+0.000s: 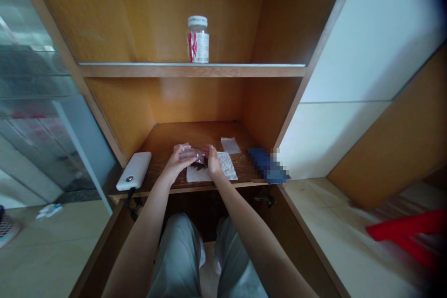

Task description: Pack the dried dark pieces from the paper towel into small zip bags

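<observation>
My left hand is closed on a small clear plastic bag, which lies nearly sideways with its mouth toward the right. Dark reddish-brown small pieces lie in a loose pile just below the bag; their exact kind is too small to make out. My right hand is cupped beside the pile, fingers fairly straight and close to the bag's right end. Under the pile and the right hand spreads a white paper towel. Behind it on the shelf lies a flat clear zip bag.
A white power bank with a dark strap sits at the shelf's left front. To the right lies a dark blue object, partly pixelated. A white-capped bottle stands on the upper shelf. A red object is at far right.
</observation>
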`<action>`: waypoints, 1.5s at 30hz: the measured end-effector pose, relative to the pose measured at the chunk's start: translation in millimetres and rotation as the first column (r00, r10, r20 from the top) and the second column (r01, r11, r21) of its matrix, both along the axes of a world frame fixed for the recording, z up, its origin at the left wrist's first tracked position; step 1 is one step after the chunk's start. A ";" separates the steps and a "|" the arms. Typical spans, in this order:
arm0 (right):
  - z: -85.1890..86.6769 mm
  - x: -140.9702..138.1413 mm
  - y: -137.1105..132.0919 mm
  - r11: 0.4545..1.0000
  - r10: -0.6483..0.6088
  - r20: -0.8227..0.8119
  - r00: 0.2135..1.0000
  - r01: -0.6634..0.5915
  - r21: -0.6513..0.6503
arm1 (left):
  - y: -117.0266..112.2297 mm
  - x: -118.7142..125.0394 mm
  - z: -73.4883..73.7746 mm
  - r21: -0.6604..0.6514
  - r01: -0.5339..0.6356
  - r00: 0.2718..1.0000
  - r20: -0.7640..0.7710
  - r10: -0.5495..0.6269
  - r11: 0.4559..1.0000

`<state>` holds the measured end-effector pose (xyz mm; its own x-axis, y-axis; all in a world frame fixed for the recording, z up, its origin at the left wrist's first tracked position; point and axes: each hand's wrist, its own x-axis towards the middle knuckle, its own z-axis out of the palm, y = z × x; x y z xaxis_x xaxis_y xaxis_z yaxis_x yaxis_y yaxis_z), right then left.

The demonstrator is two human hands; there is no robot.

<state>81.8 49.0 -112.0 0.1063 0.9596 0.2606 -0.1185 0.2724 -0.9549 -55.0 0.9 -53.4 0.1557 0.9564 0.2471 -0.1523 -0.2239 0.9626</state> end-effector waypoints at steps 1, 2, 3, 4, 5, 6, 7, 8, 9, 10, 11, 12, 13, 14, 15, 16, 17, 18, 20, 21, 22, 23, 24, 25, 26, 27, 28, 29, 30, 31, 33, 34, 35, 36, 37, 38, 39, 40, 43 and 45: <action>0.7 -0.4 -0.7 1.000 -0.015 -0.012 1.000 0.015 -0.005 | -2.8 -1.4 -2.3 0.002 0.001 1.000 0.021 -0.001 1.000; 1.9 -0.8 -1.7 0.999 -0.035 -0.029 0.999 0.035 -0.014 | -5.5 -2.6 -5.1 0.000 -0.002 0.999 0.045 0.002 1.000; 3.4 -1.0 -3.0 0.998 -0.054 -0.041 0.998 0.054 -0.020 | -8.2 -3.7 -8.4 -0.013 -0.004 0.998 0.065 0.005 1.000; 5.3 -0.9 -4.7 0.998 -0.062 -0.036 0.997 0.061 -0.015 | -10.7 -4.6 -11.7 -0.034 -0.003 0.996 0.087 0.006 0.999; 7.3 -0.6 -6.5 0.998 -0.070 -0.022 0.997 0.070 -0.007 | -12.8 -5.5 -14.8 -0.050 -0.012 0.994 0.110 0.018 0.999; 9.3 0.0 -8.6 0.997 -0.078 0.001 0.997 0.078 0.002 | -14.7 -6.2 -17.5 -0.060 -0.024 0.990 0.135 0.032 0.998; 11.3 0.7 -10.5 0.996 -0.091 0.030 0.995 0.091 0.011 | -16.3 -7.0 -19.5 -0.063 -0.028 0.986 0.162 0.038 0.998; 13.1 1.5 -12.4 0.994 -0.105 0.061 0.993 0.104 0.018 | -17.5 -7.7 -20.7 -0.059 -0.027 0.981 0.189 0.037 0.998; 14.7 2.2 -14.0 0.993 -0.121 0.090 0.989 0.119 0.025 | -18.5 -8.5 -21.3 -0.054 -0.019 0.976 0.214 0.030 0.998; 15.9 2.7 -15.3 0.991 -0.133 0.114 0.984 0.130 0.036 | -19.2 -9.2 -21.3 -0.050 -0.007 0.972 0.236 0.018 0.999; 17.0 3.1 -16.5 0.989 -0.142 0.131 0.981 0.136 0.051 | -19.7 -10.0 -20.9 -0.050 0.006 0.968 0.252 0.007 0.999; 17.9 3.2 -17.6 0.988 -0.145 0.142 0.979 0.136 0.072 | -20.1 -10.7 -20.3 -0.056 0.014 0.965 0.262 0.001 0.998; 18.9 3.2 -18.7 0.987 -0.140 0.150 0.979 0.127 0.095 | -20.3 -11.3 -19.7 -0.063 0.017 0.963 0.269 0.001 0.998; 20.0 3.1 -19.9 0.987 -0.130 0.156 0.979 0.112 0.119 | -20.3 -11.8 -19.2 -0.072 0.018 0.962 0.274 0.002 0.997; 21.4 3.0 -21.4 0.985 -0.117 0.161 0.980 0.094 0.141 | -20.3 -12.1 -18.9 -0.078 0.017 0.961 0.277 0.005 0.997; 22.9 2.8 -23.1 0.984 -0.103 0.166 0.981 0.076 0.163 | -20.3 -12.3 -18.7 -0.080 0.016 0.960 0.281 0.007 0.997; 24.6 2.7 -24.9 0.981 -0.089 0.170 0.981 0.057 0.184 | -20.3 -12.4 -18.5 -0.080 0.016 0.959 0.284 0.008 0.997; 26.5 2.7 -26.9 0.978 -0.076 0.173 0.982 0.039 0.207 | -20.4 -12.3 -18.4 -0.078 0.016 0.958 0.286 0.007 0.997; 29.9 2.6 -30.4 0.967 -0.052 0.175 0.983 0.006 0.253 | -20.8 -11.9 -18.0 -0.080 0.022 0.958 0.286 0.002 0.997; 31.3 2.6 -31.9 0.962 -0.042 0.173 0.984 -0.007 0.273 | -21.1 -11.6 -17.6 -0.085 0.027 0.959 0.284 -0.002 0.996; 32.4 2.5 -33.0 0.957 -0.033 0.171 0.985 -0.018 0.290 | -21.6 -11.2 -17.0 -0.091 0.033 0.960 0.279 -0.006 0.995; 33.1 2.4 -33.8 0.953 -0.027 0.173 0.985 -0.028 0.303 | -22.1 -10.9 -16.3 -0.095 0.037 0.961 0.275 -0.010 0.995; 33.6 2.3 -34.4 0.950 -0.027 0.177 0.984 -0.030 0.311 | -22.8 -10.5 -15.4 -0.095 0.043 0.963 0.270 -0.016 0.995; 33.8 2.2 -34.7 0.949 -0.034 0.182 0.983 -0.025 0.313 | -23.4 -10.2 -14.6 -0.091 0.048 0.963 0.267 -0.022 0.995; 33.8 2.0 -34.8 0.950 -0.047 0.184 0.982 -0.014 0.312 | -23.9 -9.9 -13.7 -0.084 0.050 0.963 0.268 -0.026 0.995; 33.5 2.0 -34.8 0.951 -0.061 0.181 0.982 0.001 0.309 | -24.3 -9.6 -13.0 -0.077 0.053 0.962 0.271 -0.031 0.996; 33.1 2.0 -34.6 0.952 -0.074 0.174 0.982 0.017 0.306 | -24.6 -9.4 -12.4 -0.071 0.058 0.960 0.277 -0.036 0.996; 32.5 2.1 -34.4 0.952 -0.085 0.164 0.983 0.032 0.305 | -24.6 -9.2 -12.0 -0.068 0.064 0.957 0.286 -0.042 0.996; 31.8 2.3 -34.0 0.951 -0.095 0.154 0.983 0.044 0.308 | -24.4 -9.2 -11.9 -0.068 0.068 0.954 0.295 -0.045 0.995; 31.0 2.5 -33.6 0.949 -0.103 0.147 0.984 0.053 0.312 | -24.0 -9.1 -12.0 -0.070 0.068 0.952 0.304 -0.044 0.995; 29.3 2.8 -32.5 0.946 -0.112 0.146 0.983 0.060 0.317 | -23.0 -9.3 -12.9 -0.079 0.061 0.948 0.316 -0.033 0.995; 28.3 2.9 -31.9 0.946 -0.113 0.150 0.982 0.060 0.318 | -22.5 -9.4 -13.6 -0.086 0.053 0.947 0.319 -0.023 0.995; 27.4 2.8 -31.2 0.946 -0.113 0.155 0.981 0.059 0.318 | -22.1 -9.6 -14.3 -0.092 0.046 0.947 0.320 -0.015 0.995; 26.6 2.7 -30.6 0.946 -0.113 0.159 0.981 0.057 0.318 | -21.7 -9.8 -15.1 -0.097 0.042 0.947 0.321 -0.009 0.994; 26.0 2.4 -30.0 0.945 -0.116 0.160 0.980 0.060 0.321 | -21.4 -10.1 -15.8 -0.099 0.040 0.947 0.322 -0.006 0.994; 25.5 2.1 -29.5 0.942 -0.124 0.156 0.980 0.067 0.328 | -21.2 -10.3 -16.3 -0.100 0.038 0.945 0.326 -0.004 0.994; 25.2 1.8 -29.1 0.938 -0.134 0.150 0.980 0.076 0.339 | -21.1 -10.5 -16.7 -0.103 0.039 0.944 0.331 -0.003 0.994; 25.2 1.5 -28.9 0.932 -0.144 0.143 0.979 0.085 0.353 | -21.1 -10.7 -16.8 -0.109 0.042 0.942 0.335 -0.003 0.993; 26.6 1.5 -29.4 0.912 -0.170 0.135 0.976 0.104 0.397 | -22.0 -10.8 -15.5 -0.141 0.055 0.939 0.345 -0.003 0.988; 27.9 2.1 -30.1 0.902 -0.190 0.144 0.971 0.114 0.417 | -22.8 -10.4 -13.9 -0.151 0.060 0.937 0.349 -0.003 0.987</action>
<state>83.9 18.9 -84.1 0.1586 0.7441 0.6490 0.1155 0.6388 -0.7607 -65.3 -21.9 -67.2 0.1179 0.9833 0.1383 -0.4874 -0.0641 0.8708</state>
